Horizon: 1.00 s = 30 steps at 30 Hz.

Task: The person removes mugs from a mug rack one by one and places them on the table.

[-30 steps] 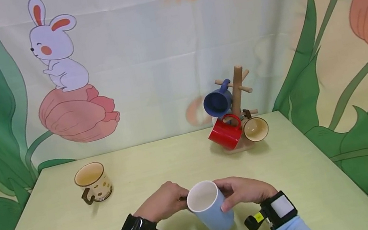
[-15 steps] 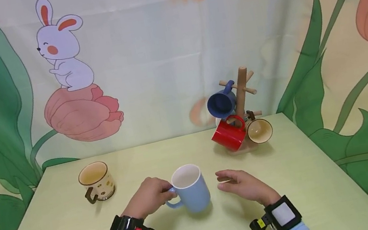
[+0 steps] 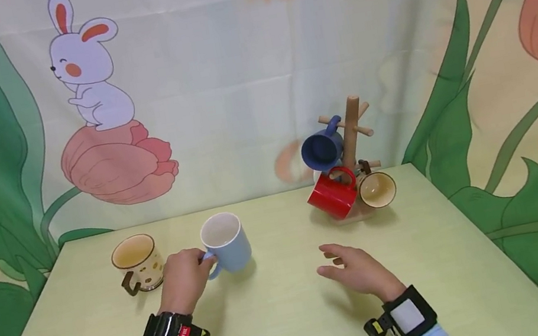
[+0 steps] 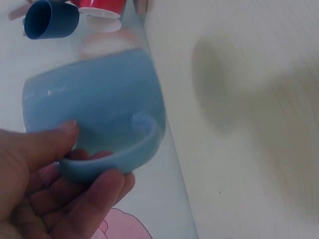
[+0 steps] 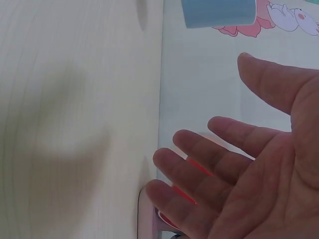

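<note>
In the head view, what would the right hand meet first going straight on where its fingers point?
Probably the light blue mug that the left hand grips by its handle; depth is unclear, so the right hand might miss it.

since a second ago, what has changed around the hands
The right hand has let go of the light-blue, white-lined cylindrical mug. The left hand, gripping its handle, has moved it leftward and away from the person. The brown-handled cream spotted mug and the wooden mug rack stayed where they were.
</note>
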Each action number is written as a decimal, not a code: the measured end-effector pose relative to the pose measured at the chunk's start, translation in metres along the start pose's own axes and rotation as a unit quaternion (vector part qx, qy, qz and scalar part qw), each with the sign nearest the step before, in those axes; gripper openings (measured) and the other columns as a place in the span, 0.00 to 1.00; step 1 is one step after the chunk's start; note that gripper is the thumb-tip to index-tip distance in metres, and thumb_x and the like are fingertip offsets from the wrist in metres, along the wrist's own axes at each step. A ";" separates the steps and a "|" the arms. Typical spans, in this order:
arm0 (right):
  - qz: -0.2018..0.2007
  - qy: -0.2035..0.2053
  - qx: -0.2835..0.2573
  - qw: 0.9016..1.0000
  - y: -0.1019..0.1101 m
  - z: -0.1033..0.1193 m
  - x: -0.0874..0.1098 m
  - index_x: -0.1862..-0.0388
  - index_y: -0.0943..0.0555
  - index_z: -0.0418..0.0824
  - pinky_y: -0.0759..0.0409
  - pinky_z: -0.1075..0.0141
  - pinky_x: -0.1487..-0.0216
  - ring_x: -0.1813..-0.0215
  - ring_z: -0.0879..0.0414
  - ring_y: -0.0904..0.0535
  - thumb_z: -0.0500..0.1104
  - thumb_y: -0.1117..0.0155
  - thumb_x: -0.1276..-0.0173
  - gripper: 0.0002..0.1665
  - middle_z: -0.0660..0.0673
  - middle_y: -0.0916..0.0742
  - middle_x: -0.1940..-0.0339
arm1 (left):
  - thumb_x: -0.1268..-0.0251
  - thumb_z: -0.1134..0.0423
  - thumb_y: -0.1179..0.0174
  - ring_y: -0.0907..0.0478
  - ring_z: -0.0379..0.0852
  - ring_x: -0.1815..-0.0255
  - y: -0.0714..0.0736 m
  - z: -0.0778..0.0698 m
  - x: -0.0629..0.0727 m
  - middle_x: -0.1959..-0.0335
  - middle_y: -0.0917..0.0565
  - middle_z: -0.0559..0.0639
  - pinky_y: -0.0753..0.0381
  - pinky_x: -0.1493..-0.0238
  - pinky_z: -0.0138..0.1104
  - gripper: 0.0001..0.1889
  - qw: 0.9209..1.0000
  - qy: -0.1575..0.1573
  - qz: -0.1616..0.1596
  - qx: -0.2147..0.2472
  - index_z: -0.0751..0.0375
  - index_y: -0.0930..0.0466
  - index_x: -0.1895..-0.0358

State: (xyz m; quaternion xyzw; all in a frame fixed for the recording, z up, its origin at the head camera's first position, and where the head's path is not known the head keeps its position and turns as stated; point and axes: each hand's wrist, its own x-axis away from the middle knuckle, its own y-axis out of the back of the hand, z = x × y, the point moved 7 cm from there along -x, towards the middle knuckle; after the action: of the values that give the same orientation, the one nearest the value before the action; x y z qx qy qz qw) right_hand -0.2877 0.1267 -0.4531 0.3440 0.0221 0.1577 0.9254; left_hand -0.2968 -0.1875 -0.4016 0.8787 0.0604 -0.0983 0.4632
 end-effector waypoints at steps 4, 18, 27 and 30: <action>-0.017 -0.008 0.043 0.999 0.003 -0.001 0.001 0.30 0.28 0.39 0.27 0.44 0.39 0.36 0.39 0.25 0.51 0.36 0.29 0.33 0.38 0.22 0.34 | 0.33 0.64 0.36 0.18 0.54 0.72 0.007 0.011 -0.006 0.72 0.14 0.62 0.22 0.72 0.42 0.11 0.998 0.040 -0.044 -0.010 0.73 0.14 0.64; -0.054 -0.031 0.187 0.980 0.008 -0.002 0.000 0.30 0.29 0.34 0.31 0.45 0.35 0.33 0.39 0.28 0.51 0.32 0.32 0.37 0.35 0.21 0.35 | 0.34 0.63 0.37 0.22 0.61 0.73 0.016 0.043 -0.017 0.79 0.19 0.63 0.28 0.72 0.47 0.16 0.986 0.102 -0.116 -0.068 0.79 0.17 0.69; -0.051 -0.027 0.181 0.982 0.006 -0.003 0.001 0.31 0.29 0.34 0.32 0.45 0.34 0.32 0.39 0.28 0.51 0.32 0.32 0.36 0.35 0.21 0.36 | 0.34 0.64 0.37 0.20 0.68 0.66 0.006 0.064 -0.007 0.71 0.18 0.70 0.25 0.66 0.54 0.16 0.983 0.108 -0.127 -0.083 0.81 0.17 0.67; -0.044 -0.032 0.177 0.983 0.003 -0.005 0.001 0.31 0.29 0.34 0.32 0.45 0.34 0.33 0.39 0.28 0.50 0.32 0.32 0.36 0.35 0.21 0.36 | 0.35 0.64 0.37 0.21 0.68 0.65 0.002 0.071 -0.001 0.70 0.18 0.71 0.26 0.65 0.54 0.17 0.981 0.114 -0.129 -0.084 0.82 0.17 0.68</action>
State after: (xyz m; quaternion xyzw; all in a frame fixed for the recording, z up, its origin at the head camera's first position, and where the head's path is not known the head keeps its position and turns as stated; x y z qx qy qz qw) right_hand -0.2881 0.1324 -0.4546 0.5055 0.0351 0.0995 0.8563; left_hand -0.3061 -0.2473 -0.4390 0.8270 0.2335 -0.0504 0.5089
